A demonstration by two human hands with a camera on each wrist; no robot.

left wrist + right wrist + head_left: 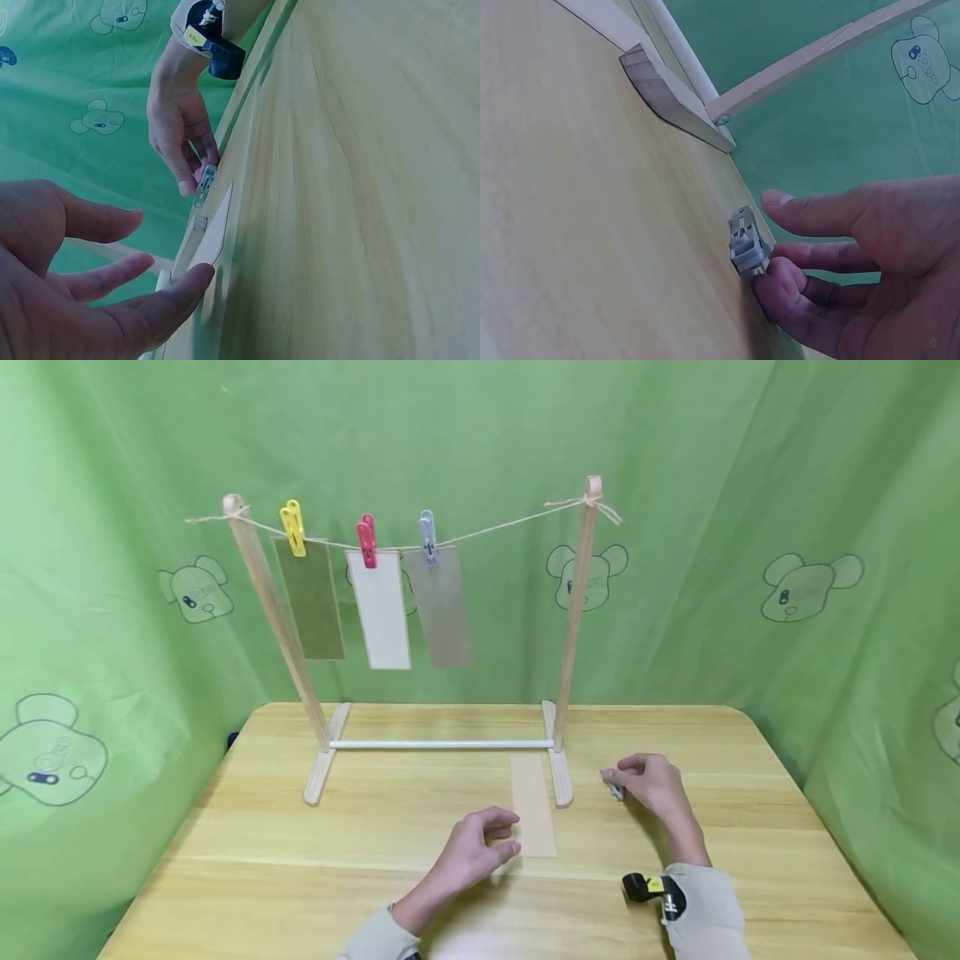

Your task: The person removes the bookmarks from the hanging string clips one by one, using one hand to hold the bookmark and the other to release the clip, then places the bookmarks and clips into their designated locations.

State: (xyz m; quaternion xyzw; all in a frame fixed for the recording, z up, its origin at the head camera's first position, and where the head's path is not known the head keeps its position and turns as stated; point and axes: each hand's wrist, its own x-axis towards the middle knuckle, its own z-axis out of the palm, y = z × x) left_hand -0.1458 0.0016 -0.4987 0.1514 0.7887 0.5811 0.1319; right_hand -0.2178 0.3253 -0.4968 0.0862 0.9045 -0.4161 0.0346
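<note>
Head view. Right hand: fingers curled onto a small grey clothes peg lying on the wooden table, pinching it at its near end, which looks like a hold for lifting it off the surface. Left hand: open, fingers loosely bent, fingertips at the near left edge of a pale card strip lying flat just beyond them; it holds nothing. The strip lies between the two hands, its far end close to the right foot of the wooden rack. Beyond both hands, a string spans the rack posts, carrying three strips under a yellow peg, a red peg and a grey-blue peg; the stretch of string towards the right post is bare.

Left wrist view. Left hand open, fingers straight, one fingertip touching the strip's edge. Beyond it, the right hand pinches the grey peg.

Right wrist view. Right hand: thumb and finger grip the peg, the other fingers extended above it. The rack foot and its white crossbar stand beyond the fingers, apart from them.
</note>
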